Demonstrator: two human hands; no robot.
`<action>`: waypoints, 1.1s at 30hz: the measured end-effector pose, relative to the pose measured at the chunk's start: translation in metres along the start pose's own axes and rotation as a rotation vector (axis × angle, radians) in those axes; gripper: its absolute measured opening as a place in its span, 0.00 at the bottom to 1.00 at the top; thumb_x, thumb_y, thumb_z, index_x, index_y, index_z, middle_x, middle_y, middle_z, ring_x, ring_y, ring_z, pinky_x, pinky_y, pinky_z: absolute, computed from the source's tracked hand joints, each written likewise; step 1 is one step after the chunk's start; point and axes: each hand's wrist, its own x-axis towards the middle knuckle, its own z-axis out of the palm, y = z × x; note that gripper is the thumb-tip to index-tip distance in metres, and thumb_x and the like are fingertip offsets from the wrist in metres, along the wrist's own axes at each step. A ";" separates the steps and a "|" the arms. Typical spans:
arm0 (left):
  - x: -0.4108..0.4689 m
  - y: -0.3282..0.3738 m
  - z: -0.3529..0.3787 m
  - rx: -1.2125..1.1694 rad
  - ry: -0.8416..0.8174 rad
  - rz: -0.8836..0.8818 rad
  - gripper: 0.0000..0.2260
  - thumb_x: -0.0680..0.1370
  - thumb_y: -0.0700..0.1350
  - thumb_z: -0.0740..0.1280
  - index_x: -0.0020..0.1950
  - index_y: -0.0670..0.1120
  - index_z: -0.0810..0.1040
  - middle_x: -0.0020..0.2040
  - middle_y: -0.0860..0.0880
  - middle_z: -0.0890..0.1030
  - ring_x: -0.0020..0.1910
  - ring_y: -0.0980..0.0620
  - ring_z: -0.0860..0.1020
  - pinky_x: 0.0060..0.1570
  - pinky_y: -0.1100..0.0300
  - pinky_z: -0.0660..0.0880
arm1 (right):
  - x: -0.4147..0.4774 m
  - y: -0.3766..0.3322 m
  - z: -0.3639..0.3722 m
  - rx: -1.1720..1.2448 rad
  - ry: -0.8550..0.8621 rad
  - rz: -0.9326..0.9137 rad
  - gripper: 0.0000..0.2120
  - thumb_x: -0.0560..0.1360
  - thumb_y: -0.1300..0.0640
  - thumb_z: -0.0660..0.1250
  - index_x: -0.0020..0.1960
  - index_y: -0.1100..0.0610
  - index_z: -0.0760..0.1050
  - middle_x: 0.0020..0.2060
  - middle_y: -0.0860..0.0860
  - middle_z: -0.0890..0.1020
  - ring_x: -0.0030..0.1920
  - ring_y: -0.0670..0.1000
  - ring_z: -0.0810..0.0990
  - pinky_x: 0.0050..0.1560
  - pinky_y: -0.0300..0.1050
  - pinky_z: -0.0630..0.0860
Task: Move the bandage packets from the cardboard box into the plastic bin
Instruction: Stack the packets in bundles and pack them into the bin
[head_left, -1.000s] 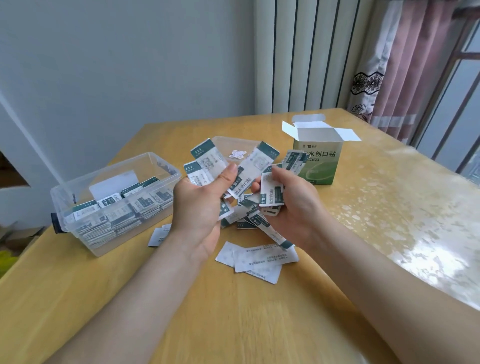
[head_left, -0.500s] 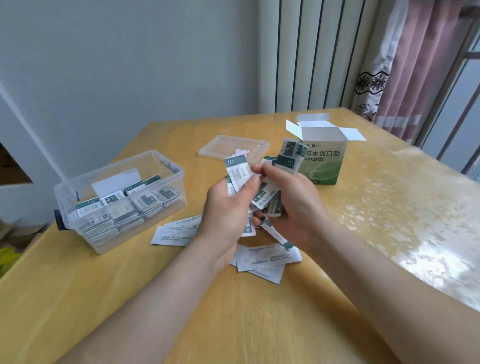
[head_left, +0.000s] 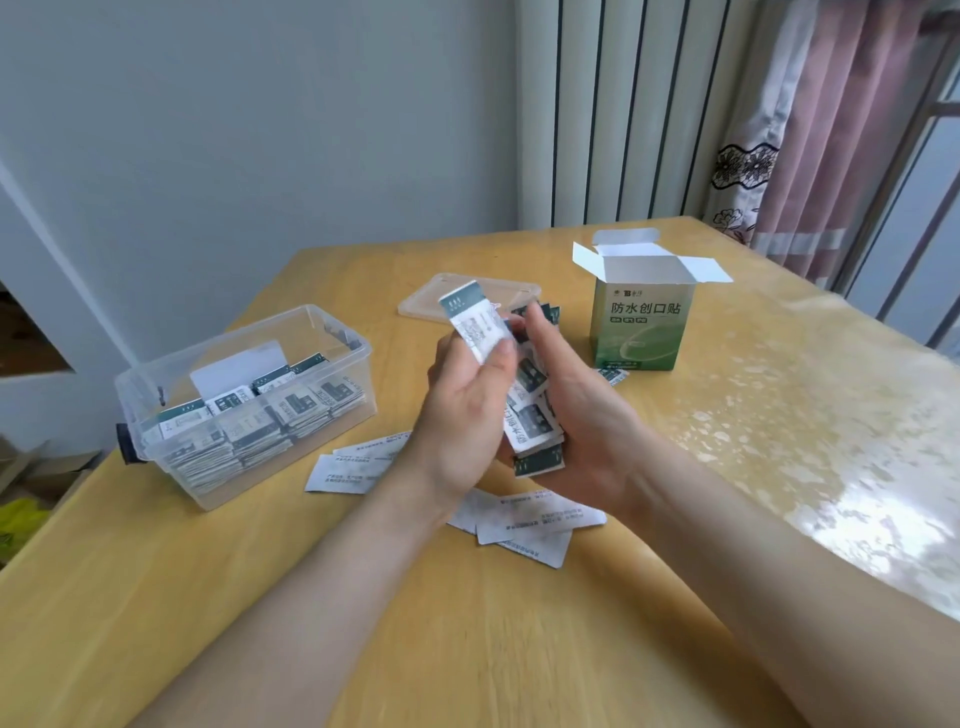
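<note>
Progress check: plastic bin (head_left: 249, 326) is already well loaded. The packets in the bin (head_left: 260, 415) sit in stacked rows partway up its walls. Cardboard box (head_left: 641, 332) stands upright with flaps open. I can't see inside it, so I can't tell if it's empty.

Not done yet. A stack (head_left: 532, 415) is in hand, and loose packets (head_left: 524, 519) lie on the table (head_left: 467, 649) under the hands and just to their left. One stray packet (head_left: 613, 375) lies at the foot of the box. My read: most of it is out of the box and a good share is binned. The rest is in hand or on the table.

Pose: both hands are raised over the table between bin and box, close together. Right hand (head_left: 587, 431) is cupped, fingers curled round the stack and clamped on it. Left hand (head_left: 462, 415) pinches a single packet (head_left: 475, 327) between thumb and fingertips. That packet tilts up above the top of the stack. I can't tell whether it's being peeled off or added.

Bin lid (head_left: 519, 290) lies flat behind the hands, off the bin, so the bin top is open. The bin is to the left of the hands, near but apart.
</note>
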 end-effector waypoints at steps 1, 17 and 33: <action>0.001 -0.002 0.000 0.078 -0.035 0.006 0.15 0.75 0.60 0.61 0.61 0.61 0.73 0.64 0.46 0.75 0.64 0.50 0.75 0.62 0.49 0.74 | -0.001 -0.001 -0.001 -0.013 0.001 0.000 0.25 0.77 0.39 0.62 0.63 0.56 0.77 0.52 0.57 0.82 0.51 0.56 0.82 0.51 0.48 0.76; -0.002 -0.006 -0.011 0.713 -0.288 0.243 0.49 0.61 0.61 0.78 0.75 0.64 0.55 0.77 0.62 0.52 0.76 0.54 0.49 0.74 0.50 0.56 | 0.004 -0.002 -0.015 -0.144 0.071 -0.031 0.10 0.75 0.56 0.65 0.53 0.61 0.78 0.43 0.59 0.79 0.43 0.57 0.81 0.39 0.48 0.76; -0.006 0.004 -0.019 0.899 -0.348 0.368 0.48 0.65 0.45 0.75 0.75 0.67 0.50 0.77 0.62 0.41 0.77 0.59 0.42 0.69 0.50 0.66 | -0.001 0.003 -0.008 -0.397 0.007 -0.004 0.07 0.76 0.66 0.60 0.52 0.63 0.76 0.39 0.59 0.76 0.40 0.57 0.78 0.40 0.48 0.73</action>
